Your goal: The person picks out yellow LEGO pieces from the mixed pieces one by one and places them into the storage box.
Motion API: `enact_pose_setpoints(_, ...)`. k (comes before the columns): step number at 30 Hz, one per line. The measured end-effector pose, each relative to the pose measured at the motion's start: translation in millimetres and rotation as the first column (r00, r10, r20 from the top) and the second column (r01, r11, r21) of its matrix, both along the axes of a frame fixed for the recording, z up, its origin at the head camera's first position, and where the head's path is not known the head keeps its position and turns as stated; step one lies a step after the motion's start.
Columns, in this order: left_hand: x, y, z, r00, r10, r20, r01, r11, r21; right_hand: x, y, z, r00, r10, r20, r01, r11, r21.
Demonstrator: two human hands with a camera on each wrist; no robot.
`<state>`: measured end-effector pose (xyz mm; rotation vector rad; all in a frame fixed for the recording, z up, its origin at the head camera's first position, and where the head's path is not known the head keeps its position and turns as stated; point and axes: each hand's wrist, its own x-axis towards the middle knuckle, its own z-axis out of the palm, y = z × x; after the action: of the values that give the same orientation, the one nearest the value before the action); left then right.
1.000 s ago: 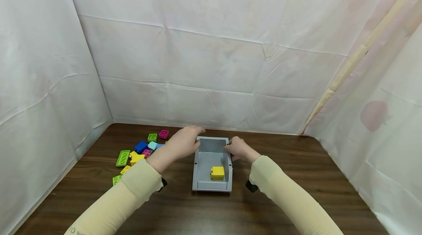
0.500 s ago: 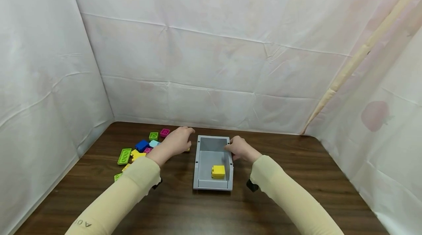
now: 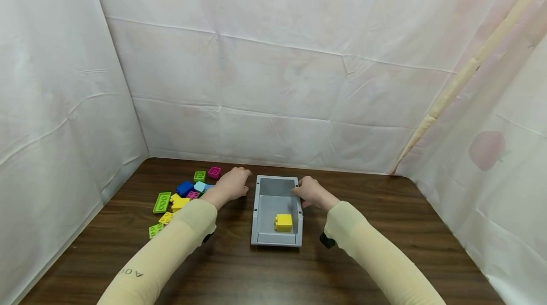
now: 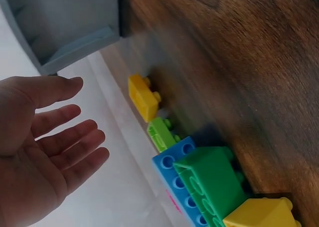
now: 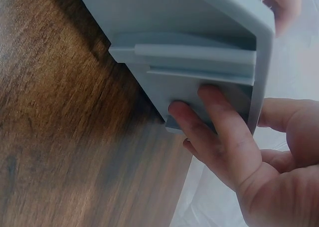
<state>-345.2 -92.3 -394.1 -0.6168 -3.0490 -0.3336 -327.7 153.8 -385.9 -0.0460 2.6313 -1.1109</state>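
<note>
A grey open box [image 3: 255, 219] stands on the table with a yellow brick [image 3: 284, 223] lying on its side near the front end. My right hand [image 3: 313, 192] grips the box's right wall, thumb inside and fingers against the outer face; the right wrist view shows the fingertips [image 5: 209, 93] touching that grey wall. To the left of the box hovers my left hand [image 3: 231, 185], fingers loosely spread and holding nothing. In the left wrist view, a small yellow brick [image 4: 143, 98], a lime brick [image 4: 162, 134], a blue brick [image 4: 179, 179] and a green brick [image 4: 212, 179] lie near it.
More loose bricks lie on the left side of the wooden table, among them a lime plate [image 3: 162, 203], a dark blue brick [image 3: 185, 188] and a magenta brick [image 3: 214, 172]. White cloth [image 3: 273, 81] hangs around the table's back and sides.
My left hand has moved left, away from the box's left rim, to beside the brick pile. My right hand keeps its grip on the box, which has stayed in place.
</note>
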Motion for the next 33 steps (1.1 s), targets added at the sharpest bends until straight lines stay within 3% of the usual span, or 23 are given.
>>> enact_pose_setpoints(8, -7.0, 5.5, -10.4, 1.000, -0.015, -0.012, 0.014, 0.995, -0.101, -0.4, 0, -0.4, 1.000, 0.002, -0.015, -0.002, 0.999, 0.035)
enact_pose_setpoints(15, -8.0, 10.6, -13.3, 0.999, -0.020, -0.028, 0.015, 0.987, -0.163, 0.3, -1, 0.7, 1.000, -0.002, -0.007, 0.002, 1.000, 0.019)
enact_pose_setpoints(33, -11.3, 7.4, -23.8, 0.999, 0.026, 0.038, -0.018, 0.983, -0.183, 1.3, -2, 0.2, 1.000, 0.001, -0.002, -0.001, 1.000, 0.016)
